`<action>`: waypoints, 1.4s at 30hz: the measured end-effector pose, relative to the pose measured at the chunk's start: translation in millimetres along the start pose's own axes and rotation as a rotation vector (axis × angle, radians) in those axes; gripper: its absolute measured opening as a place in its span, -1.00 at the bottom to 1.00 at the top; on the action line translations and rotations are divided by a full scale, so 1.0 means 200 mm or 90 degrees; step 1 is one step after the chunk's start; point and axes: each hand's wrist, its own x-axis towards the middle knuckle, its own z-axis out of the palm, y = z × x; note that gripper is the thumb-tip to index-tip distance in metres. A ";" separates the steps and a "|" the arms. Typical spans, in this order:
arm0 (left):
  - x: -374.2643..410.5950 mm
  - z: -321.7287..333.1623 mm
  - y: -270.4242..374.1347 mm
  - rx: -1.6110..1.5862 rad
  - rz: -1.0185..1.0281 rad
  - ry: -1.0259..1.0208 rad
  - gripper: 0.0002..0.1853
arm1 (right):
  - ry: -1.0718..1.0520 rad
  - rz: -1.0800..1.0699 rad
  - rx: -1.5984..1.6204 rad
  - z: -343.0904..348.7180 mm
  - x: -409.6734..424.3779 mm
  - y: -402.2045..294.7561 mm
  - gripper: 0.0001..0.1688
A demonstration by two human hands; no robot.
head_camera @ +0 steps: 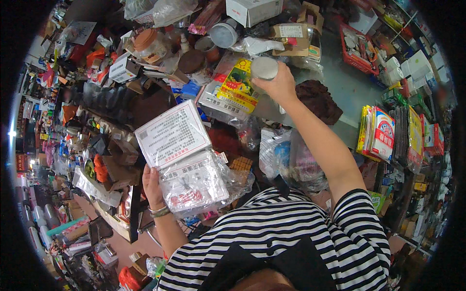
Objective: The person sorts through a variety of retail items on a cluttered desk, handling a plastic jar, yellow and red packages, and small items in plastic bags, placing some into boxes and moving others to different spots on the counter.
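My left hand [153, 185] grips the lower left edge of a clear plastic bag [236, 182] with white printed packets [194, 183] inside. One printed packet [173, 132] lies at the bag's upper end, its face covered in writing. Up on the counter, my right hand [278, 85] is wrapped around a round container with a pale grey top [264, 68]. Just left of that container lies a yellow printed packet [240, 85] in clear plastic. A dark brown crumpled cloth [318, 102] lies right of my right wrist.
Jars, one with an orange lid [145, 39], crowd the counter's left part. A white box [255, 11] stands at the back. A red basket [358, 49] of small items is at the upper right. Several colourful packets [378, 132] stand at the right edge. Filled plastic bags [291, 156] sit before me.
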 end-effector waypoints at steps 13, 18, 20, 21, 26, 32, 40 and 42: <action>-0.02 -0.06 0.00 0.068 0.018 0.030 -0.59 | 0.104 0.090 -0.186 -0.35 -0.01 0.21 -0.06; 0.02 -0.02 -0.03 -0.007 -0.002 0.009 -0.63 | 0.035 0.022 -0.202 -0.30 -0.08 0.34 -0.04; 0.03 0.00 -0.03 -0.022 0.002 -0.004 -0.63 | 0.047 0.023 -0.226 -0.23 -0.06 0.30 -0.01; 0.03 0.02 -0.03 -0.029 0.002 -0.011 -0.63 | 0.053 0.026 -0.239 -0.20 -0.04 0.28 0.00; 0.03 0.06 -0.01 -0.033 -0.007 -0.027 -0.60 | -0.018 0.130 -0.267 -0.17 0.05 0.26 0.01; -0.02 -0.05 -0.07 -0.040 0.001 -0.017 -0.56 | 0.235 -0.210 -0.257 -0.10 -0.06 0.13 -0.29; -0.04 -0.39 -0.27 0.314 0.094 0.033 -0.53 | -0.254 0.174 -0.163 0.29 -0.16 0.16 -0.56; -0.08 -0.56 -0.36 0.349 0.118 0.097 -0.53 | -0.359 0.194 -0.246 0.39 -0.10 0.11 -0.58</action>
